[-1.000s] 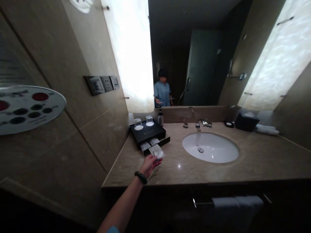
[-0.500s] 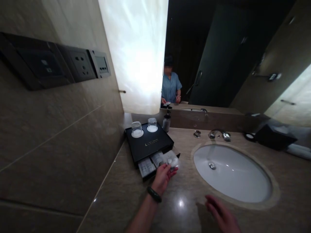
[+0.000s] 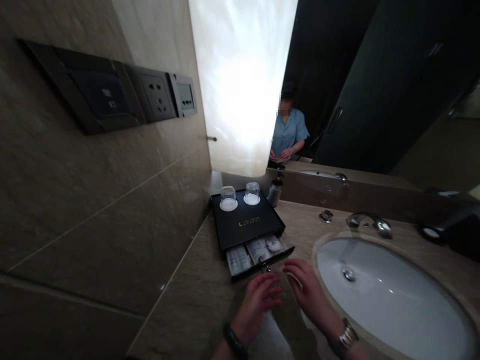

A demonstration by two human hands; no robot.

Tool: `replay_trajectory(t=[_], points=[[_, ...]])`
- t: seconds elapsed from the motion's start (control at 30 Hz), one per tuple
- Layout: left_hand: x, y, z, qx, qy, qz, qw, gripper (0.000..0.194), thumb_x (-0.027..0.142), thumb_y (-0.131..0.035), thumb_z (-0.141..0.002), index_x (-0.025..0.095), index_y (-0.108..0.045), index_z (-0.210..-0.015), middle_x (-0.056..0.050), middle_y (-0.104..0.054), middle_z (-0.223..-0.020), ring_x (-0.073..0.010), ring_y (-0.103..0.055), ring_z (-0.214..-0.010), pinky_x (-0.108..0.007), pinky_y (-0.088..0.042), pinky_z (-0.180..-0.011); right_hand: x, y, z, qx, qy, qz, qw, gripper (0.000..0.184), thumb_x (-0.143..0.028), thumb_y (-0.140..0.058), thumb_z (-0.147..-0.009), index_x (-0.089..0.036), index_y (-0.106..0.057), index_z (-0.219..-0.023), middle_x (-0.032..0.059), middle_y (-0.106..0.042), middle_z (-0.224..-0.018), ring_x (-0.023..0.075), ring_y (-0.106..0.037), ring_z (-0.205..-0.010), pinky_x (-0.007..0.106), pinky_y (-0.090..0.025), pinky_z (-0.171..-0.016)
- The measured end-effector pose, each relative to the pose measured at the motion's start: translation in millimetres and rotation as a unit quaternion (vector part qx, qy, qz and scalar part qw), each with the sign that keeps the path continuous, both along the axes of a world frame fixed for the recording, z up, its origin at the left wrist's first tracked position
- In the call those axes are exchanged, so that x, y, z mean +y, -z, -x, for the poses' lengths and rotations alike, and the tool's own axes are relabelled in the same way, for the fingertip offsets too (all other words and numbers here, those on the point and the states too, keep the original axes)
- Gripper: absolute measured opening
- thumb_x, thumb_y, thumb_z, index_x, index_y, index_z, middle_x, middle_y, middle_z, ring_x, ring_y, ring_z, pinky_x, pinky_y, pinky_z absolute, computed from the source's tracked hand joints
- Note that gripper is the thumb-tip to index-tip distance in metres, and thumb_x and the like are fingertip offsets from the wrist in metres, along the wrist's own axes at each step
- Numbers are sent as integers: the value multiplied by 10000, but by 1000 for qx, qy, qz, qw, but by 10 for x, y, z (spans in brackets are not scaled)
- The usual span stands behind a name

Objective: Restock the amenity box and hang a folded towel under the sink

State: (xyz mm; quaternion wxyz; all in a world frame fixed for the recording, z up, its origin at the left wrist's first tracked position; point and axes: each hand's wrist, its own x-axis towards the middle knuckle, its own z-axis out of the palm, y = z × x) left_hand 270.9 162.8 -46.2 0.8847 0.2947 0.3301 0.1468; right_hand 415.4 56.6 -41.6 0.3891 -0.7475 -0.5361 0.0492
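Two hands rest on the bench [image 3: 210,300], just at 6 o'clock from the open drawer [image 3: 258,252] of the black box [image 3: 245,225]. The left hand [image 3: 257,305] is loosely curled and holds nothing. The right hand [image 3: 309,295] is open and empty too, with the sink [image 3: 393,295] at its 3 o'clock.

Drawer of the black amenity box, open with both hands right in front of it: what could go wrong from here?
1. The drawer sticks out open, with the left hand and right hand just short of its front; a quick push could pinch a fingertip.
2. Two upturned glasses stand on the black box; a hard shove might rattle or tip them.
3. The packets lie loose in the drawer and might catch on its edge.
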Motion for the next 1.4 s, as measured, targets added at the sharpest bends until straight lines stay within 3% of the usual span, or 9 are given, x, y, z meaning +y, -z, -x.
replay_trajectory(t=[0.2, 0.4, 0.5, 0.63, 0.77, 0.87, 1.1, 1.3, 1.4], points=[[94, 285, -162, 14, -34, 84, 996, 303, 74, -506, -924, 85, -501, -1226, -196, -507, -1422, -178, -663, -899, -327, -525, -785, 488, 3, -254, -120, -39, 219, 968, 613, -64, -449, -778, -174, -569, -1369, 81, -542, -1432, 256, -435, -1354, 528, -162, -1200], [-61, 422, -204, -21, -4, 85, 996, 295, 85, -520, -892, 36, -559, -1180, -212, -641, -1201, -211, -660, -905, -327, -497, -763, 540, -217, -263, -110, -62, 285, 950, 306, -111, -496, -736, -154, -755, -894, 96, -723, -879, 254, -641, -928, 422, -413, -997], [-250, 515, -83, -30, 13, 63, 997, 414, 166, -602, -820, 50, -553, -1215, -212, -624, -1257, -219, -650, -928, -334, -488, -766, 604, -311, -166, -106, -79, 286, 949, 384, -121, -463, -793, -181, -745, -1047, 93, -724, -984, 248, -649, -966, 370, -464, -917], [-372, 522, 3, -21, 40, 35, 998, 602, 351, -725, -627, 86, -584, -1149, -194, -641, -1227, -234, -628, -951, -336, -469, -776, 763, -243, 15, -104, -124, 283, 945, 461, -99, -425, -850, -228, -683, -1209, 62, -605, -1337, 228, -556, -1223, 312, -431, -1030], [-354, 429, 17, -8, 50, 22, 998, 658, 389, -723, -592, 71, -570, -1147, -217, -628, -1249, -232, -619, -952, -335, -450, -780, 773, -126, 116, -113, -139, 313, 933, 289, -131, -458, -860, -186, -740, -899, 79, -649, -1152, 224, -642, -1008, 306, -480, -890], [-326, 365, 19, -10, 52, 13, 999, 674, 380, -707, -578, 45, -563, -1145, -246, -621, -1260, -245, -625, -951, -339, -451, -772, 698, -129, 131, -131, -133, 328, 926, 251, -175, -486, -863, -192, -736, -866, 79, -653, -1008, 233, -645, -862, 339, -478, -761], [-302, 416, 16, -18, 67, 18, 997, 702, 410, -754, -599, 87, -553, -1189, -214, -622, -1286, -231, -636, -951, -329, -465, -774, 725, -153, -98, -163, -86, 282, 942, 403, -122, -486, -865, -236, -671, -1204, 40, -528, -1433, 243, -452, -1318, 407, -393, -1093], [-295, 469, 5, 2, 76, 23, 997, 802, 476, -799, -580, 91, -518, -1225, -214, -596, -1326, -201, -627, -925, -292, -461, -727, 779, -88, -323, -180, -42, 303, 935, 304, -106, -470, -854, -113, -711, -1038, 152, -597, -1303, 343, -491, -1227, 491, -456, -1022], [-306, 513, 3, -7, 73, 21, 997, 803, 470, -784, -599, 84, -505, -1246, -222, -590, -1327, -203, -626, -929, -294, -461, -730, 844, -65, -289, -172, -18, 287, 942, 372, -70, -419, -868, -91, -686, -1125, 165, -564, -1323, 321, -477, -1228, 453, -436, -1053]])
